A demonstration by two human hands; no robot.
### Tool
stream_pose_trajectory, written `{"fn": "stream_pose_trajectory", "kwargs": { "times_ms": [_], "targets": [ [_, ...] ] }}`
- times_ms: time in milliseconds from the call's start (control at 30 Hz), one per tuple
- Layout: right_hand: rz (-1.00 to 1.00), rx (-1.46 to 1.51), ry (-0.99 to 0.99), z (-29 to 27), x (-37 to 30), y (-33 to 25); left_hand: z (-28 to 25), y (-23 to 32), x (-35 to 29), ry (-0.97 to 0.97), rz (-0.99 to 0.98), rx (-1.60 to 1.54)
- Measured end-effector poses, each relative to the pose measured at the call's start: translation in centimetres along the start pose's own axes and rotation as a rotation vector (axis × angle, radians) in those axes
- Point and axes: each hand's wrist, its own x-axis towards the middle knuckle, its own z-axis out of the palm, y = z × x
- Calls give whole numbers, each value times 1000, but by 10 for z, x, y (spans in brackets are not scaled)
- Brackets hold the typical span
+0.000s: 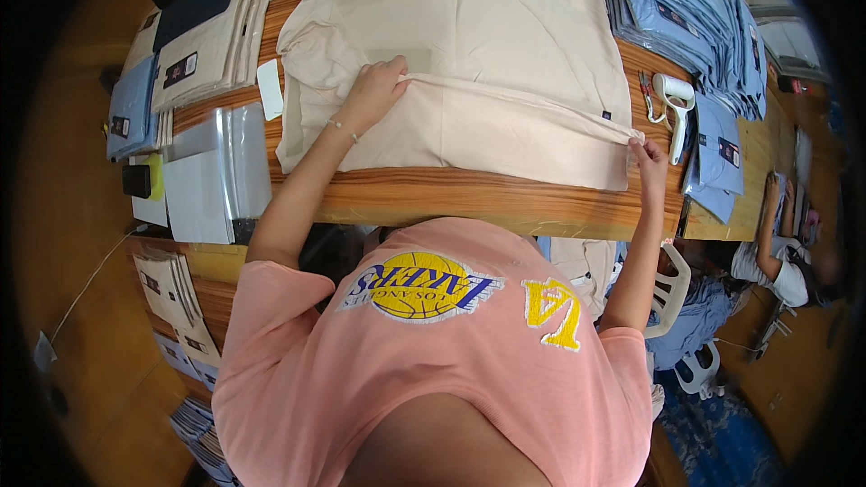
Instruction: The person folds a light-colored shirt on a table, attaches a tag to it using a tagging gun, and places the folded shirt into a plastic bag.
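A cream shirt (532, 36) lies spread on the wooden table (505, 194) in front of me, its upper part rumpled at the far left. With my left hand (379, 90) I pinch a ridge of its cloth near the middle, fingers closed. My right hand (648, 162) grips the same ridge at the shirt's right hem. Between the two hands the fabric runs in a raised fold, and the strip nearer to me lies flat. Under the cloth by my left hand shows a darker rectangle (410, 60). A small dark tag sits near the right hem.
Bagged cream garments (194, 59) and clear plastic bags (244, 158) lie at left, beside a white card (270, 90). At right are stacked bagged blue garments (667, 22), a white lint roller (675, 95) and small snips (646, 95). Another person (771, 257) works at far right.
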Motion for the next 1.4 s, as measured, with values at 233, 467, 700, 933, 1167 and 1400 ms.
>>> {"fn": "stream_pose_trajectory", "kwargs": {
  "times_ms": [233, 467, 700, 933, 1167, 1400],
  "targets": [
    [-106, 264, 10, 19, 28, -10, 31, -3, 1, 217, -52, 124],
    [-125, -518, 196, 30, 52, -5, 38, -5, 6, 233, 19, 155],
    [-458, -746, 254, 84, -23, -20, 38, -10, 6, 247, 95, 200],
    [-410, -776, 141, 85, -57, 13, 46, -5, -30, 148, 41, 167],
    [-397, -578, 152, 61, -92, 14, 46, 21, -58, 212, 61, 125],
    [-483, -319, 164, 79, -50, -56, 39, 10, -61, 182, 49, 180]
  ]
}}
